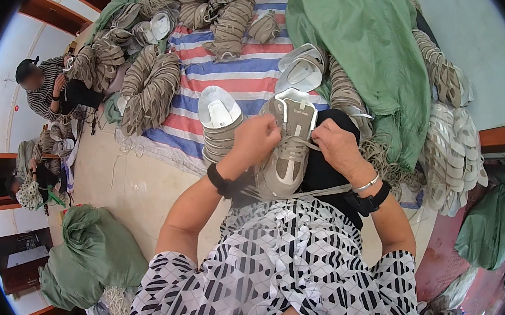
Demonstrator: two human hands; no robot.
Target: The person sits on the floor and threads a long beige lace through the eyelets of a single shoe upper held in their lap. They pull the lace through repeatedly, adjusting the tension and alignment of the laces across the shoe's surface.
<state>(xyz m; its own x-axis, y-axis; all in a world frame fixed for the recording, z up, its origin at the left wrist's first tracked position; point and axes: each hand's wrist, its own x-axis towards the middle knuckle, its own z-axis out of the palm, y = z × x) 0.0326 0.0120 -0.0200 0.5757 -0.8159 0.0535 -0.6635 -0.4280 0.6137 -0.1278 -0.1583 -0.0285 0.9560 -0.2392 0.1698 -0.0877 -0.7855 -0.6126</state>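
A beige sneaker upper [288,168] rests on my lap with its toe toward me and its tongue pointing away. A flat beige shoelace [293,141] crosses its eyelets. My left hand [259,135] is closed at the left eyelet edge, its fingertips pinched; what they grip is mostly hidden. On the opposite side my right hand [338,142] pinches the shoelace near the right eyelets. More loose laces [322,193] lie across my lap, below the toe. Just left of my left hand stands a stack of nested uppers [220,118] with a white lining on top.
A striped sheet [236,71] carries bundles of uppers [150,87]. A green cloth [360,46] covers a pile ahead right, with loose laces [380,154] beside it. Green sacks [94,251] sit at lower left. One co-worker [46,89] sits at left, another [30,188] further back.
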